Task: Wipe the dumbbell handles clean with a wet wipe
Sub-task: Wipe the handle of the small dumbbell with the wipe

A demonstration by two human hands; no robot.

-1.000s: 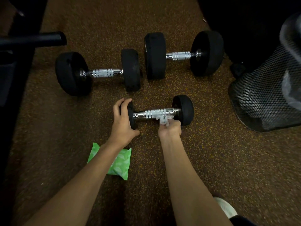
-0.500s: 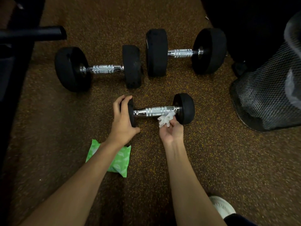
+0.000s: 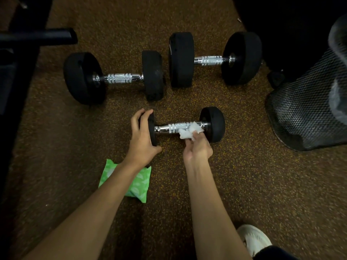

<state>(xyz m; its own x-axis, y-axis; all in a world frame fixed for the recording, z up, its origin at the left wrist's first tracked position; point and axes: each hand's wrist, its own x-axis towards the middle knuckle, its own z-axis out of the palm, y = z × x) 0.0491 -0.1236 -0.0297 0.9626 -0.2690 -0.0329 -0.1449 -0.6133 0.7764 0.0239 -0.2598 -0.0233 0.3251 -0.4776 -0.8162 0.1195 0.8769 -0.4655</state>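
Observation:
A small dumbbell (image 3: 213, 122) with black ends and a chrome handle lies on the brown speckled floor in the middle. My left hand (image 3: 141, 137) grips its left end. My right hand (image 3: 197, 148) holds a crumpled white wet wipe (image 3: 188, 131) against the right part of the handle. Two bigger dumbbells lie farther back: one at the left (image 3: 120, 78), one at the right (image 3: 212, 60), both with chrome handles showing.
A green pack of wipes (image 3: 139, 182) lies on the floor under my left forearm. A black mesh bin (image 3: 304, 113) lies tipped at the right. A black bar (image 3: 37, 37) and dark equipment stand at the left. My white shoe (image 3: 253, 239) shows at the bottom right.
My right hand came off the handle, turned palm up with the wipe, and now presses the wipe on the handle's right part again. My left hand has stayed on the dumbbell's left end.

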